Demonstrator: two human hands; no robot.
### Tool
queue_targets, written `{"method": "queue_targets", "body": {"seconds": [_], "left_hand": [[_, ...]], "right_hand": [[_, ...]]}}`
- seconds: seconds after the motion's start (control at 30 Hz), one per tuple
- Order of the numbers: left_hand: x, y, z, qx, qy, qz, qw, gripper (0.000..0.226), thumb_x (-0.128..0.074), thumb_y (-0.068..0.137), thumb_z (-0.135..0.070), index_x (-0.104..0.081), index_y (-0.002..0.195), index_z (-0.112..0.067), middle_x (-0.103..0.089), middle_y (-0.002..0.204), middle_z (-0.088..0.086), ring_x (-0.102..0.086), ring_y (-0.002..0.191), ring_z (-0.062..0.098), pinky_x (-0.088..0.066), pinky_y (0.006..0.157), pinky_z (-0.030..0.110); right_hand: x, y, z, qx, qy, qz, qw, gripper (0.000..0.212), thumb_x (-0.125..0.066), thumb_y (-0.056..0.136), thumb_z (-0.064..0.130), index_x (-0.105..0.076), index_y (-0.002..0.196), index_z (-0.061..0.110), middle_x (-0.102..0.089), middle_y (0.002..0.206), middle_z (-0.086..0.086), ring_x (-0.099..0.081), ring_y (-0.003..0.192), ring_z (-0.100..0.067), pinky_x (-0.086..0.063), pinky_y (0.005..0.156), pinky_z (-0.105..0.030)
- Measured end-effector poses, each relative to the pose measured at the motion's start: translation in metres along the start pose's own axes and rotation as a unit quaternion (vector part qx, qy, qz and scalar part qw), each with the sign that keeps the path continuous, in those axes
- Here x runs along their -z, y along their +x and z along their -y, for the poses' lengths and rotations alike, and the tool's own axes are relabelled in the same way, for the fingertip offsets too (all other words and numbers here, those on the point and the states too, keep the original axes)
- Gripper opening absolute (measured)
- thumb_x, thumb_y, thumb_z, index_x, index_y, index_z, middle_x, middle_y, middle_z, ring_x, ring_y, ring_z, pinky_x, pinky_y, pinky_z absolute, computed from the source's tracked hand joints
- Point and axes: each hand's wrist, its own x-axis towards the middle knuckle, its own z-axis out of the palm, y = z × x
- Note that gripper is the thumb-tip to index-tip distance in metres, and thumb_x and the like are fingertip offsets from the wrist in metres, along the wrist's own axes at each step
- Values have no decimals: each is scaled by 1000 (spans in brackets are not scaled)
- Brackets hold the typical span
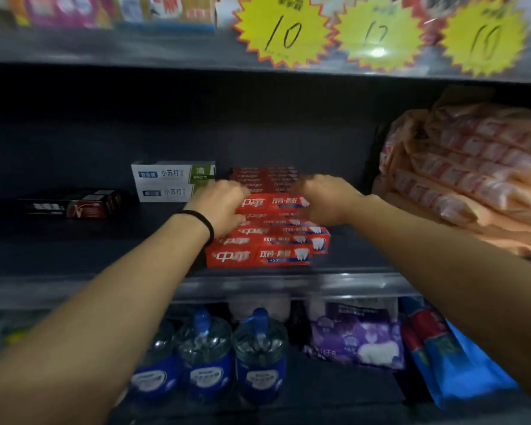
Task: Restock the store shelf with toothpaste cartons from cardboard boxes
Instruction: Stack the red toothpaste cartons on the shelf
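The fingers (239, 191) of the left hand (218, 207) are curling onto the left end of the top red toothpaste carton (273, 203), and the hand seems to be gripping it, though blur is hiding the exact hold. Going from the left along the dark middle shelf (74, 250): a black toothpaste carton (71, 205) is lying flat, well apart from the hands; two white and green cartons (172, 180) are sitting stacked just behind the left hand, which is wearing a black band (201, 220) at the wrist. The stack of red cartons (267, 240) is standing between both hands at the middle of the shelf, with more red cartons (267, 176) lying behind it. The right hand (325, 199) is pressing against the right end of the top carton; its fingers are smeared by motion, so I cannot tell how they are lying. At the far right, pink wrapped packs (472, 167) are piling up. Yellow price tags (281, 32) are hanging above; water jugs (203, 357) are standing below.
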Motion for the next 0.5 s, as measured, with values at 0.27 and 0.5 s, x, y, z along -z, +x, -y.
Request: {"method": "queue_targets", "body": {"seconds": [0.27, 0.5], "left_hand": [[12, -109, -45, -30, -24, 27, 999, 41, -67, 84, -29, -59, 122, -18, -59, 122, 6, -55, 109, 28, -51, 85, 42], [-33, -195, -86, -39, -24, 117, 992, 38, -64, 84, -29, -58, 120, -19, -59, 120, 3, -54, 110, 25, -50, 85, 41]], "right_hand": [[14, -111, 73, 35, 18, -29, 999, 43, -61, 89, 32, -54, 130, 18, -55, 130, -6, -52, 116, -28, -48, 88, -42], [-37, -195, 123, 44, 52, 33, 997, 48, -61, 88, 31, -49, 133, 20, -54, 126, -5, -51, 116, -26, -48, 86, -40]]}}
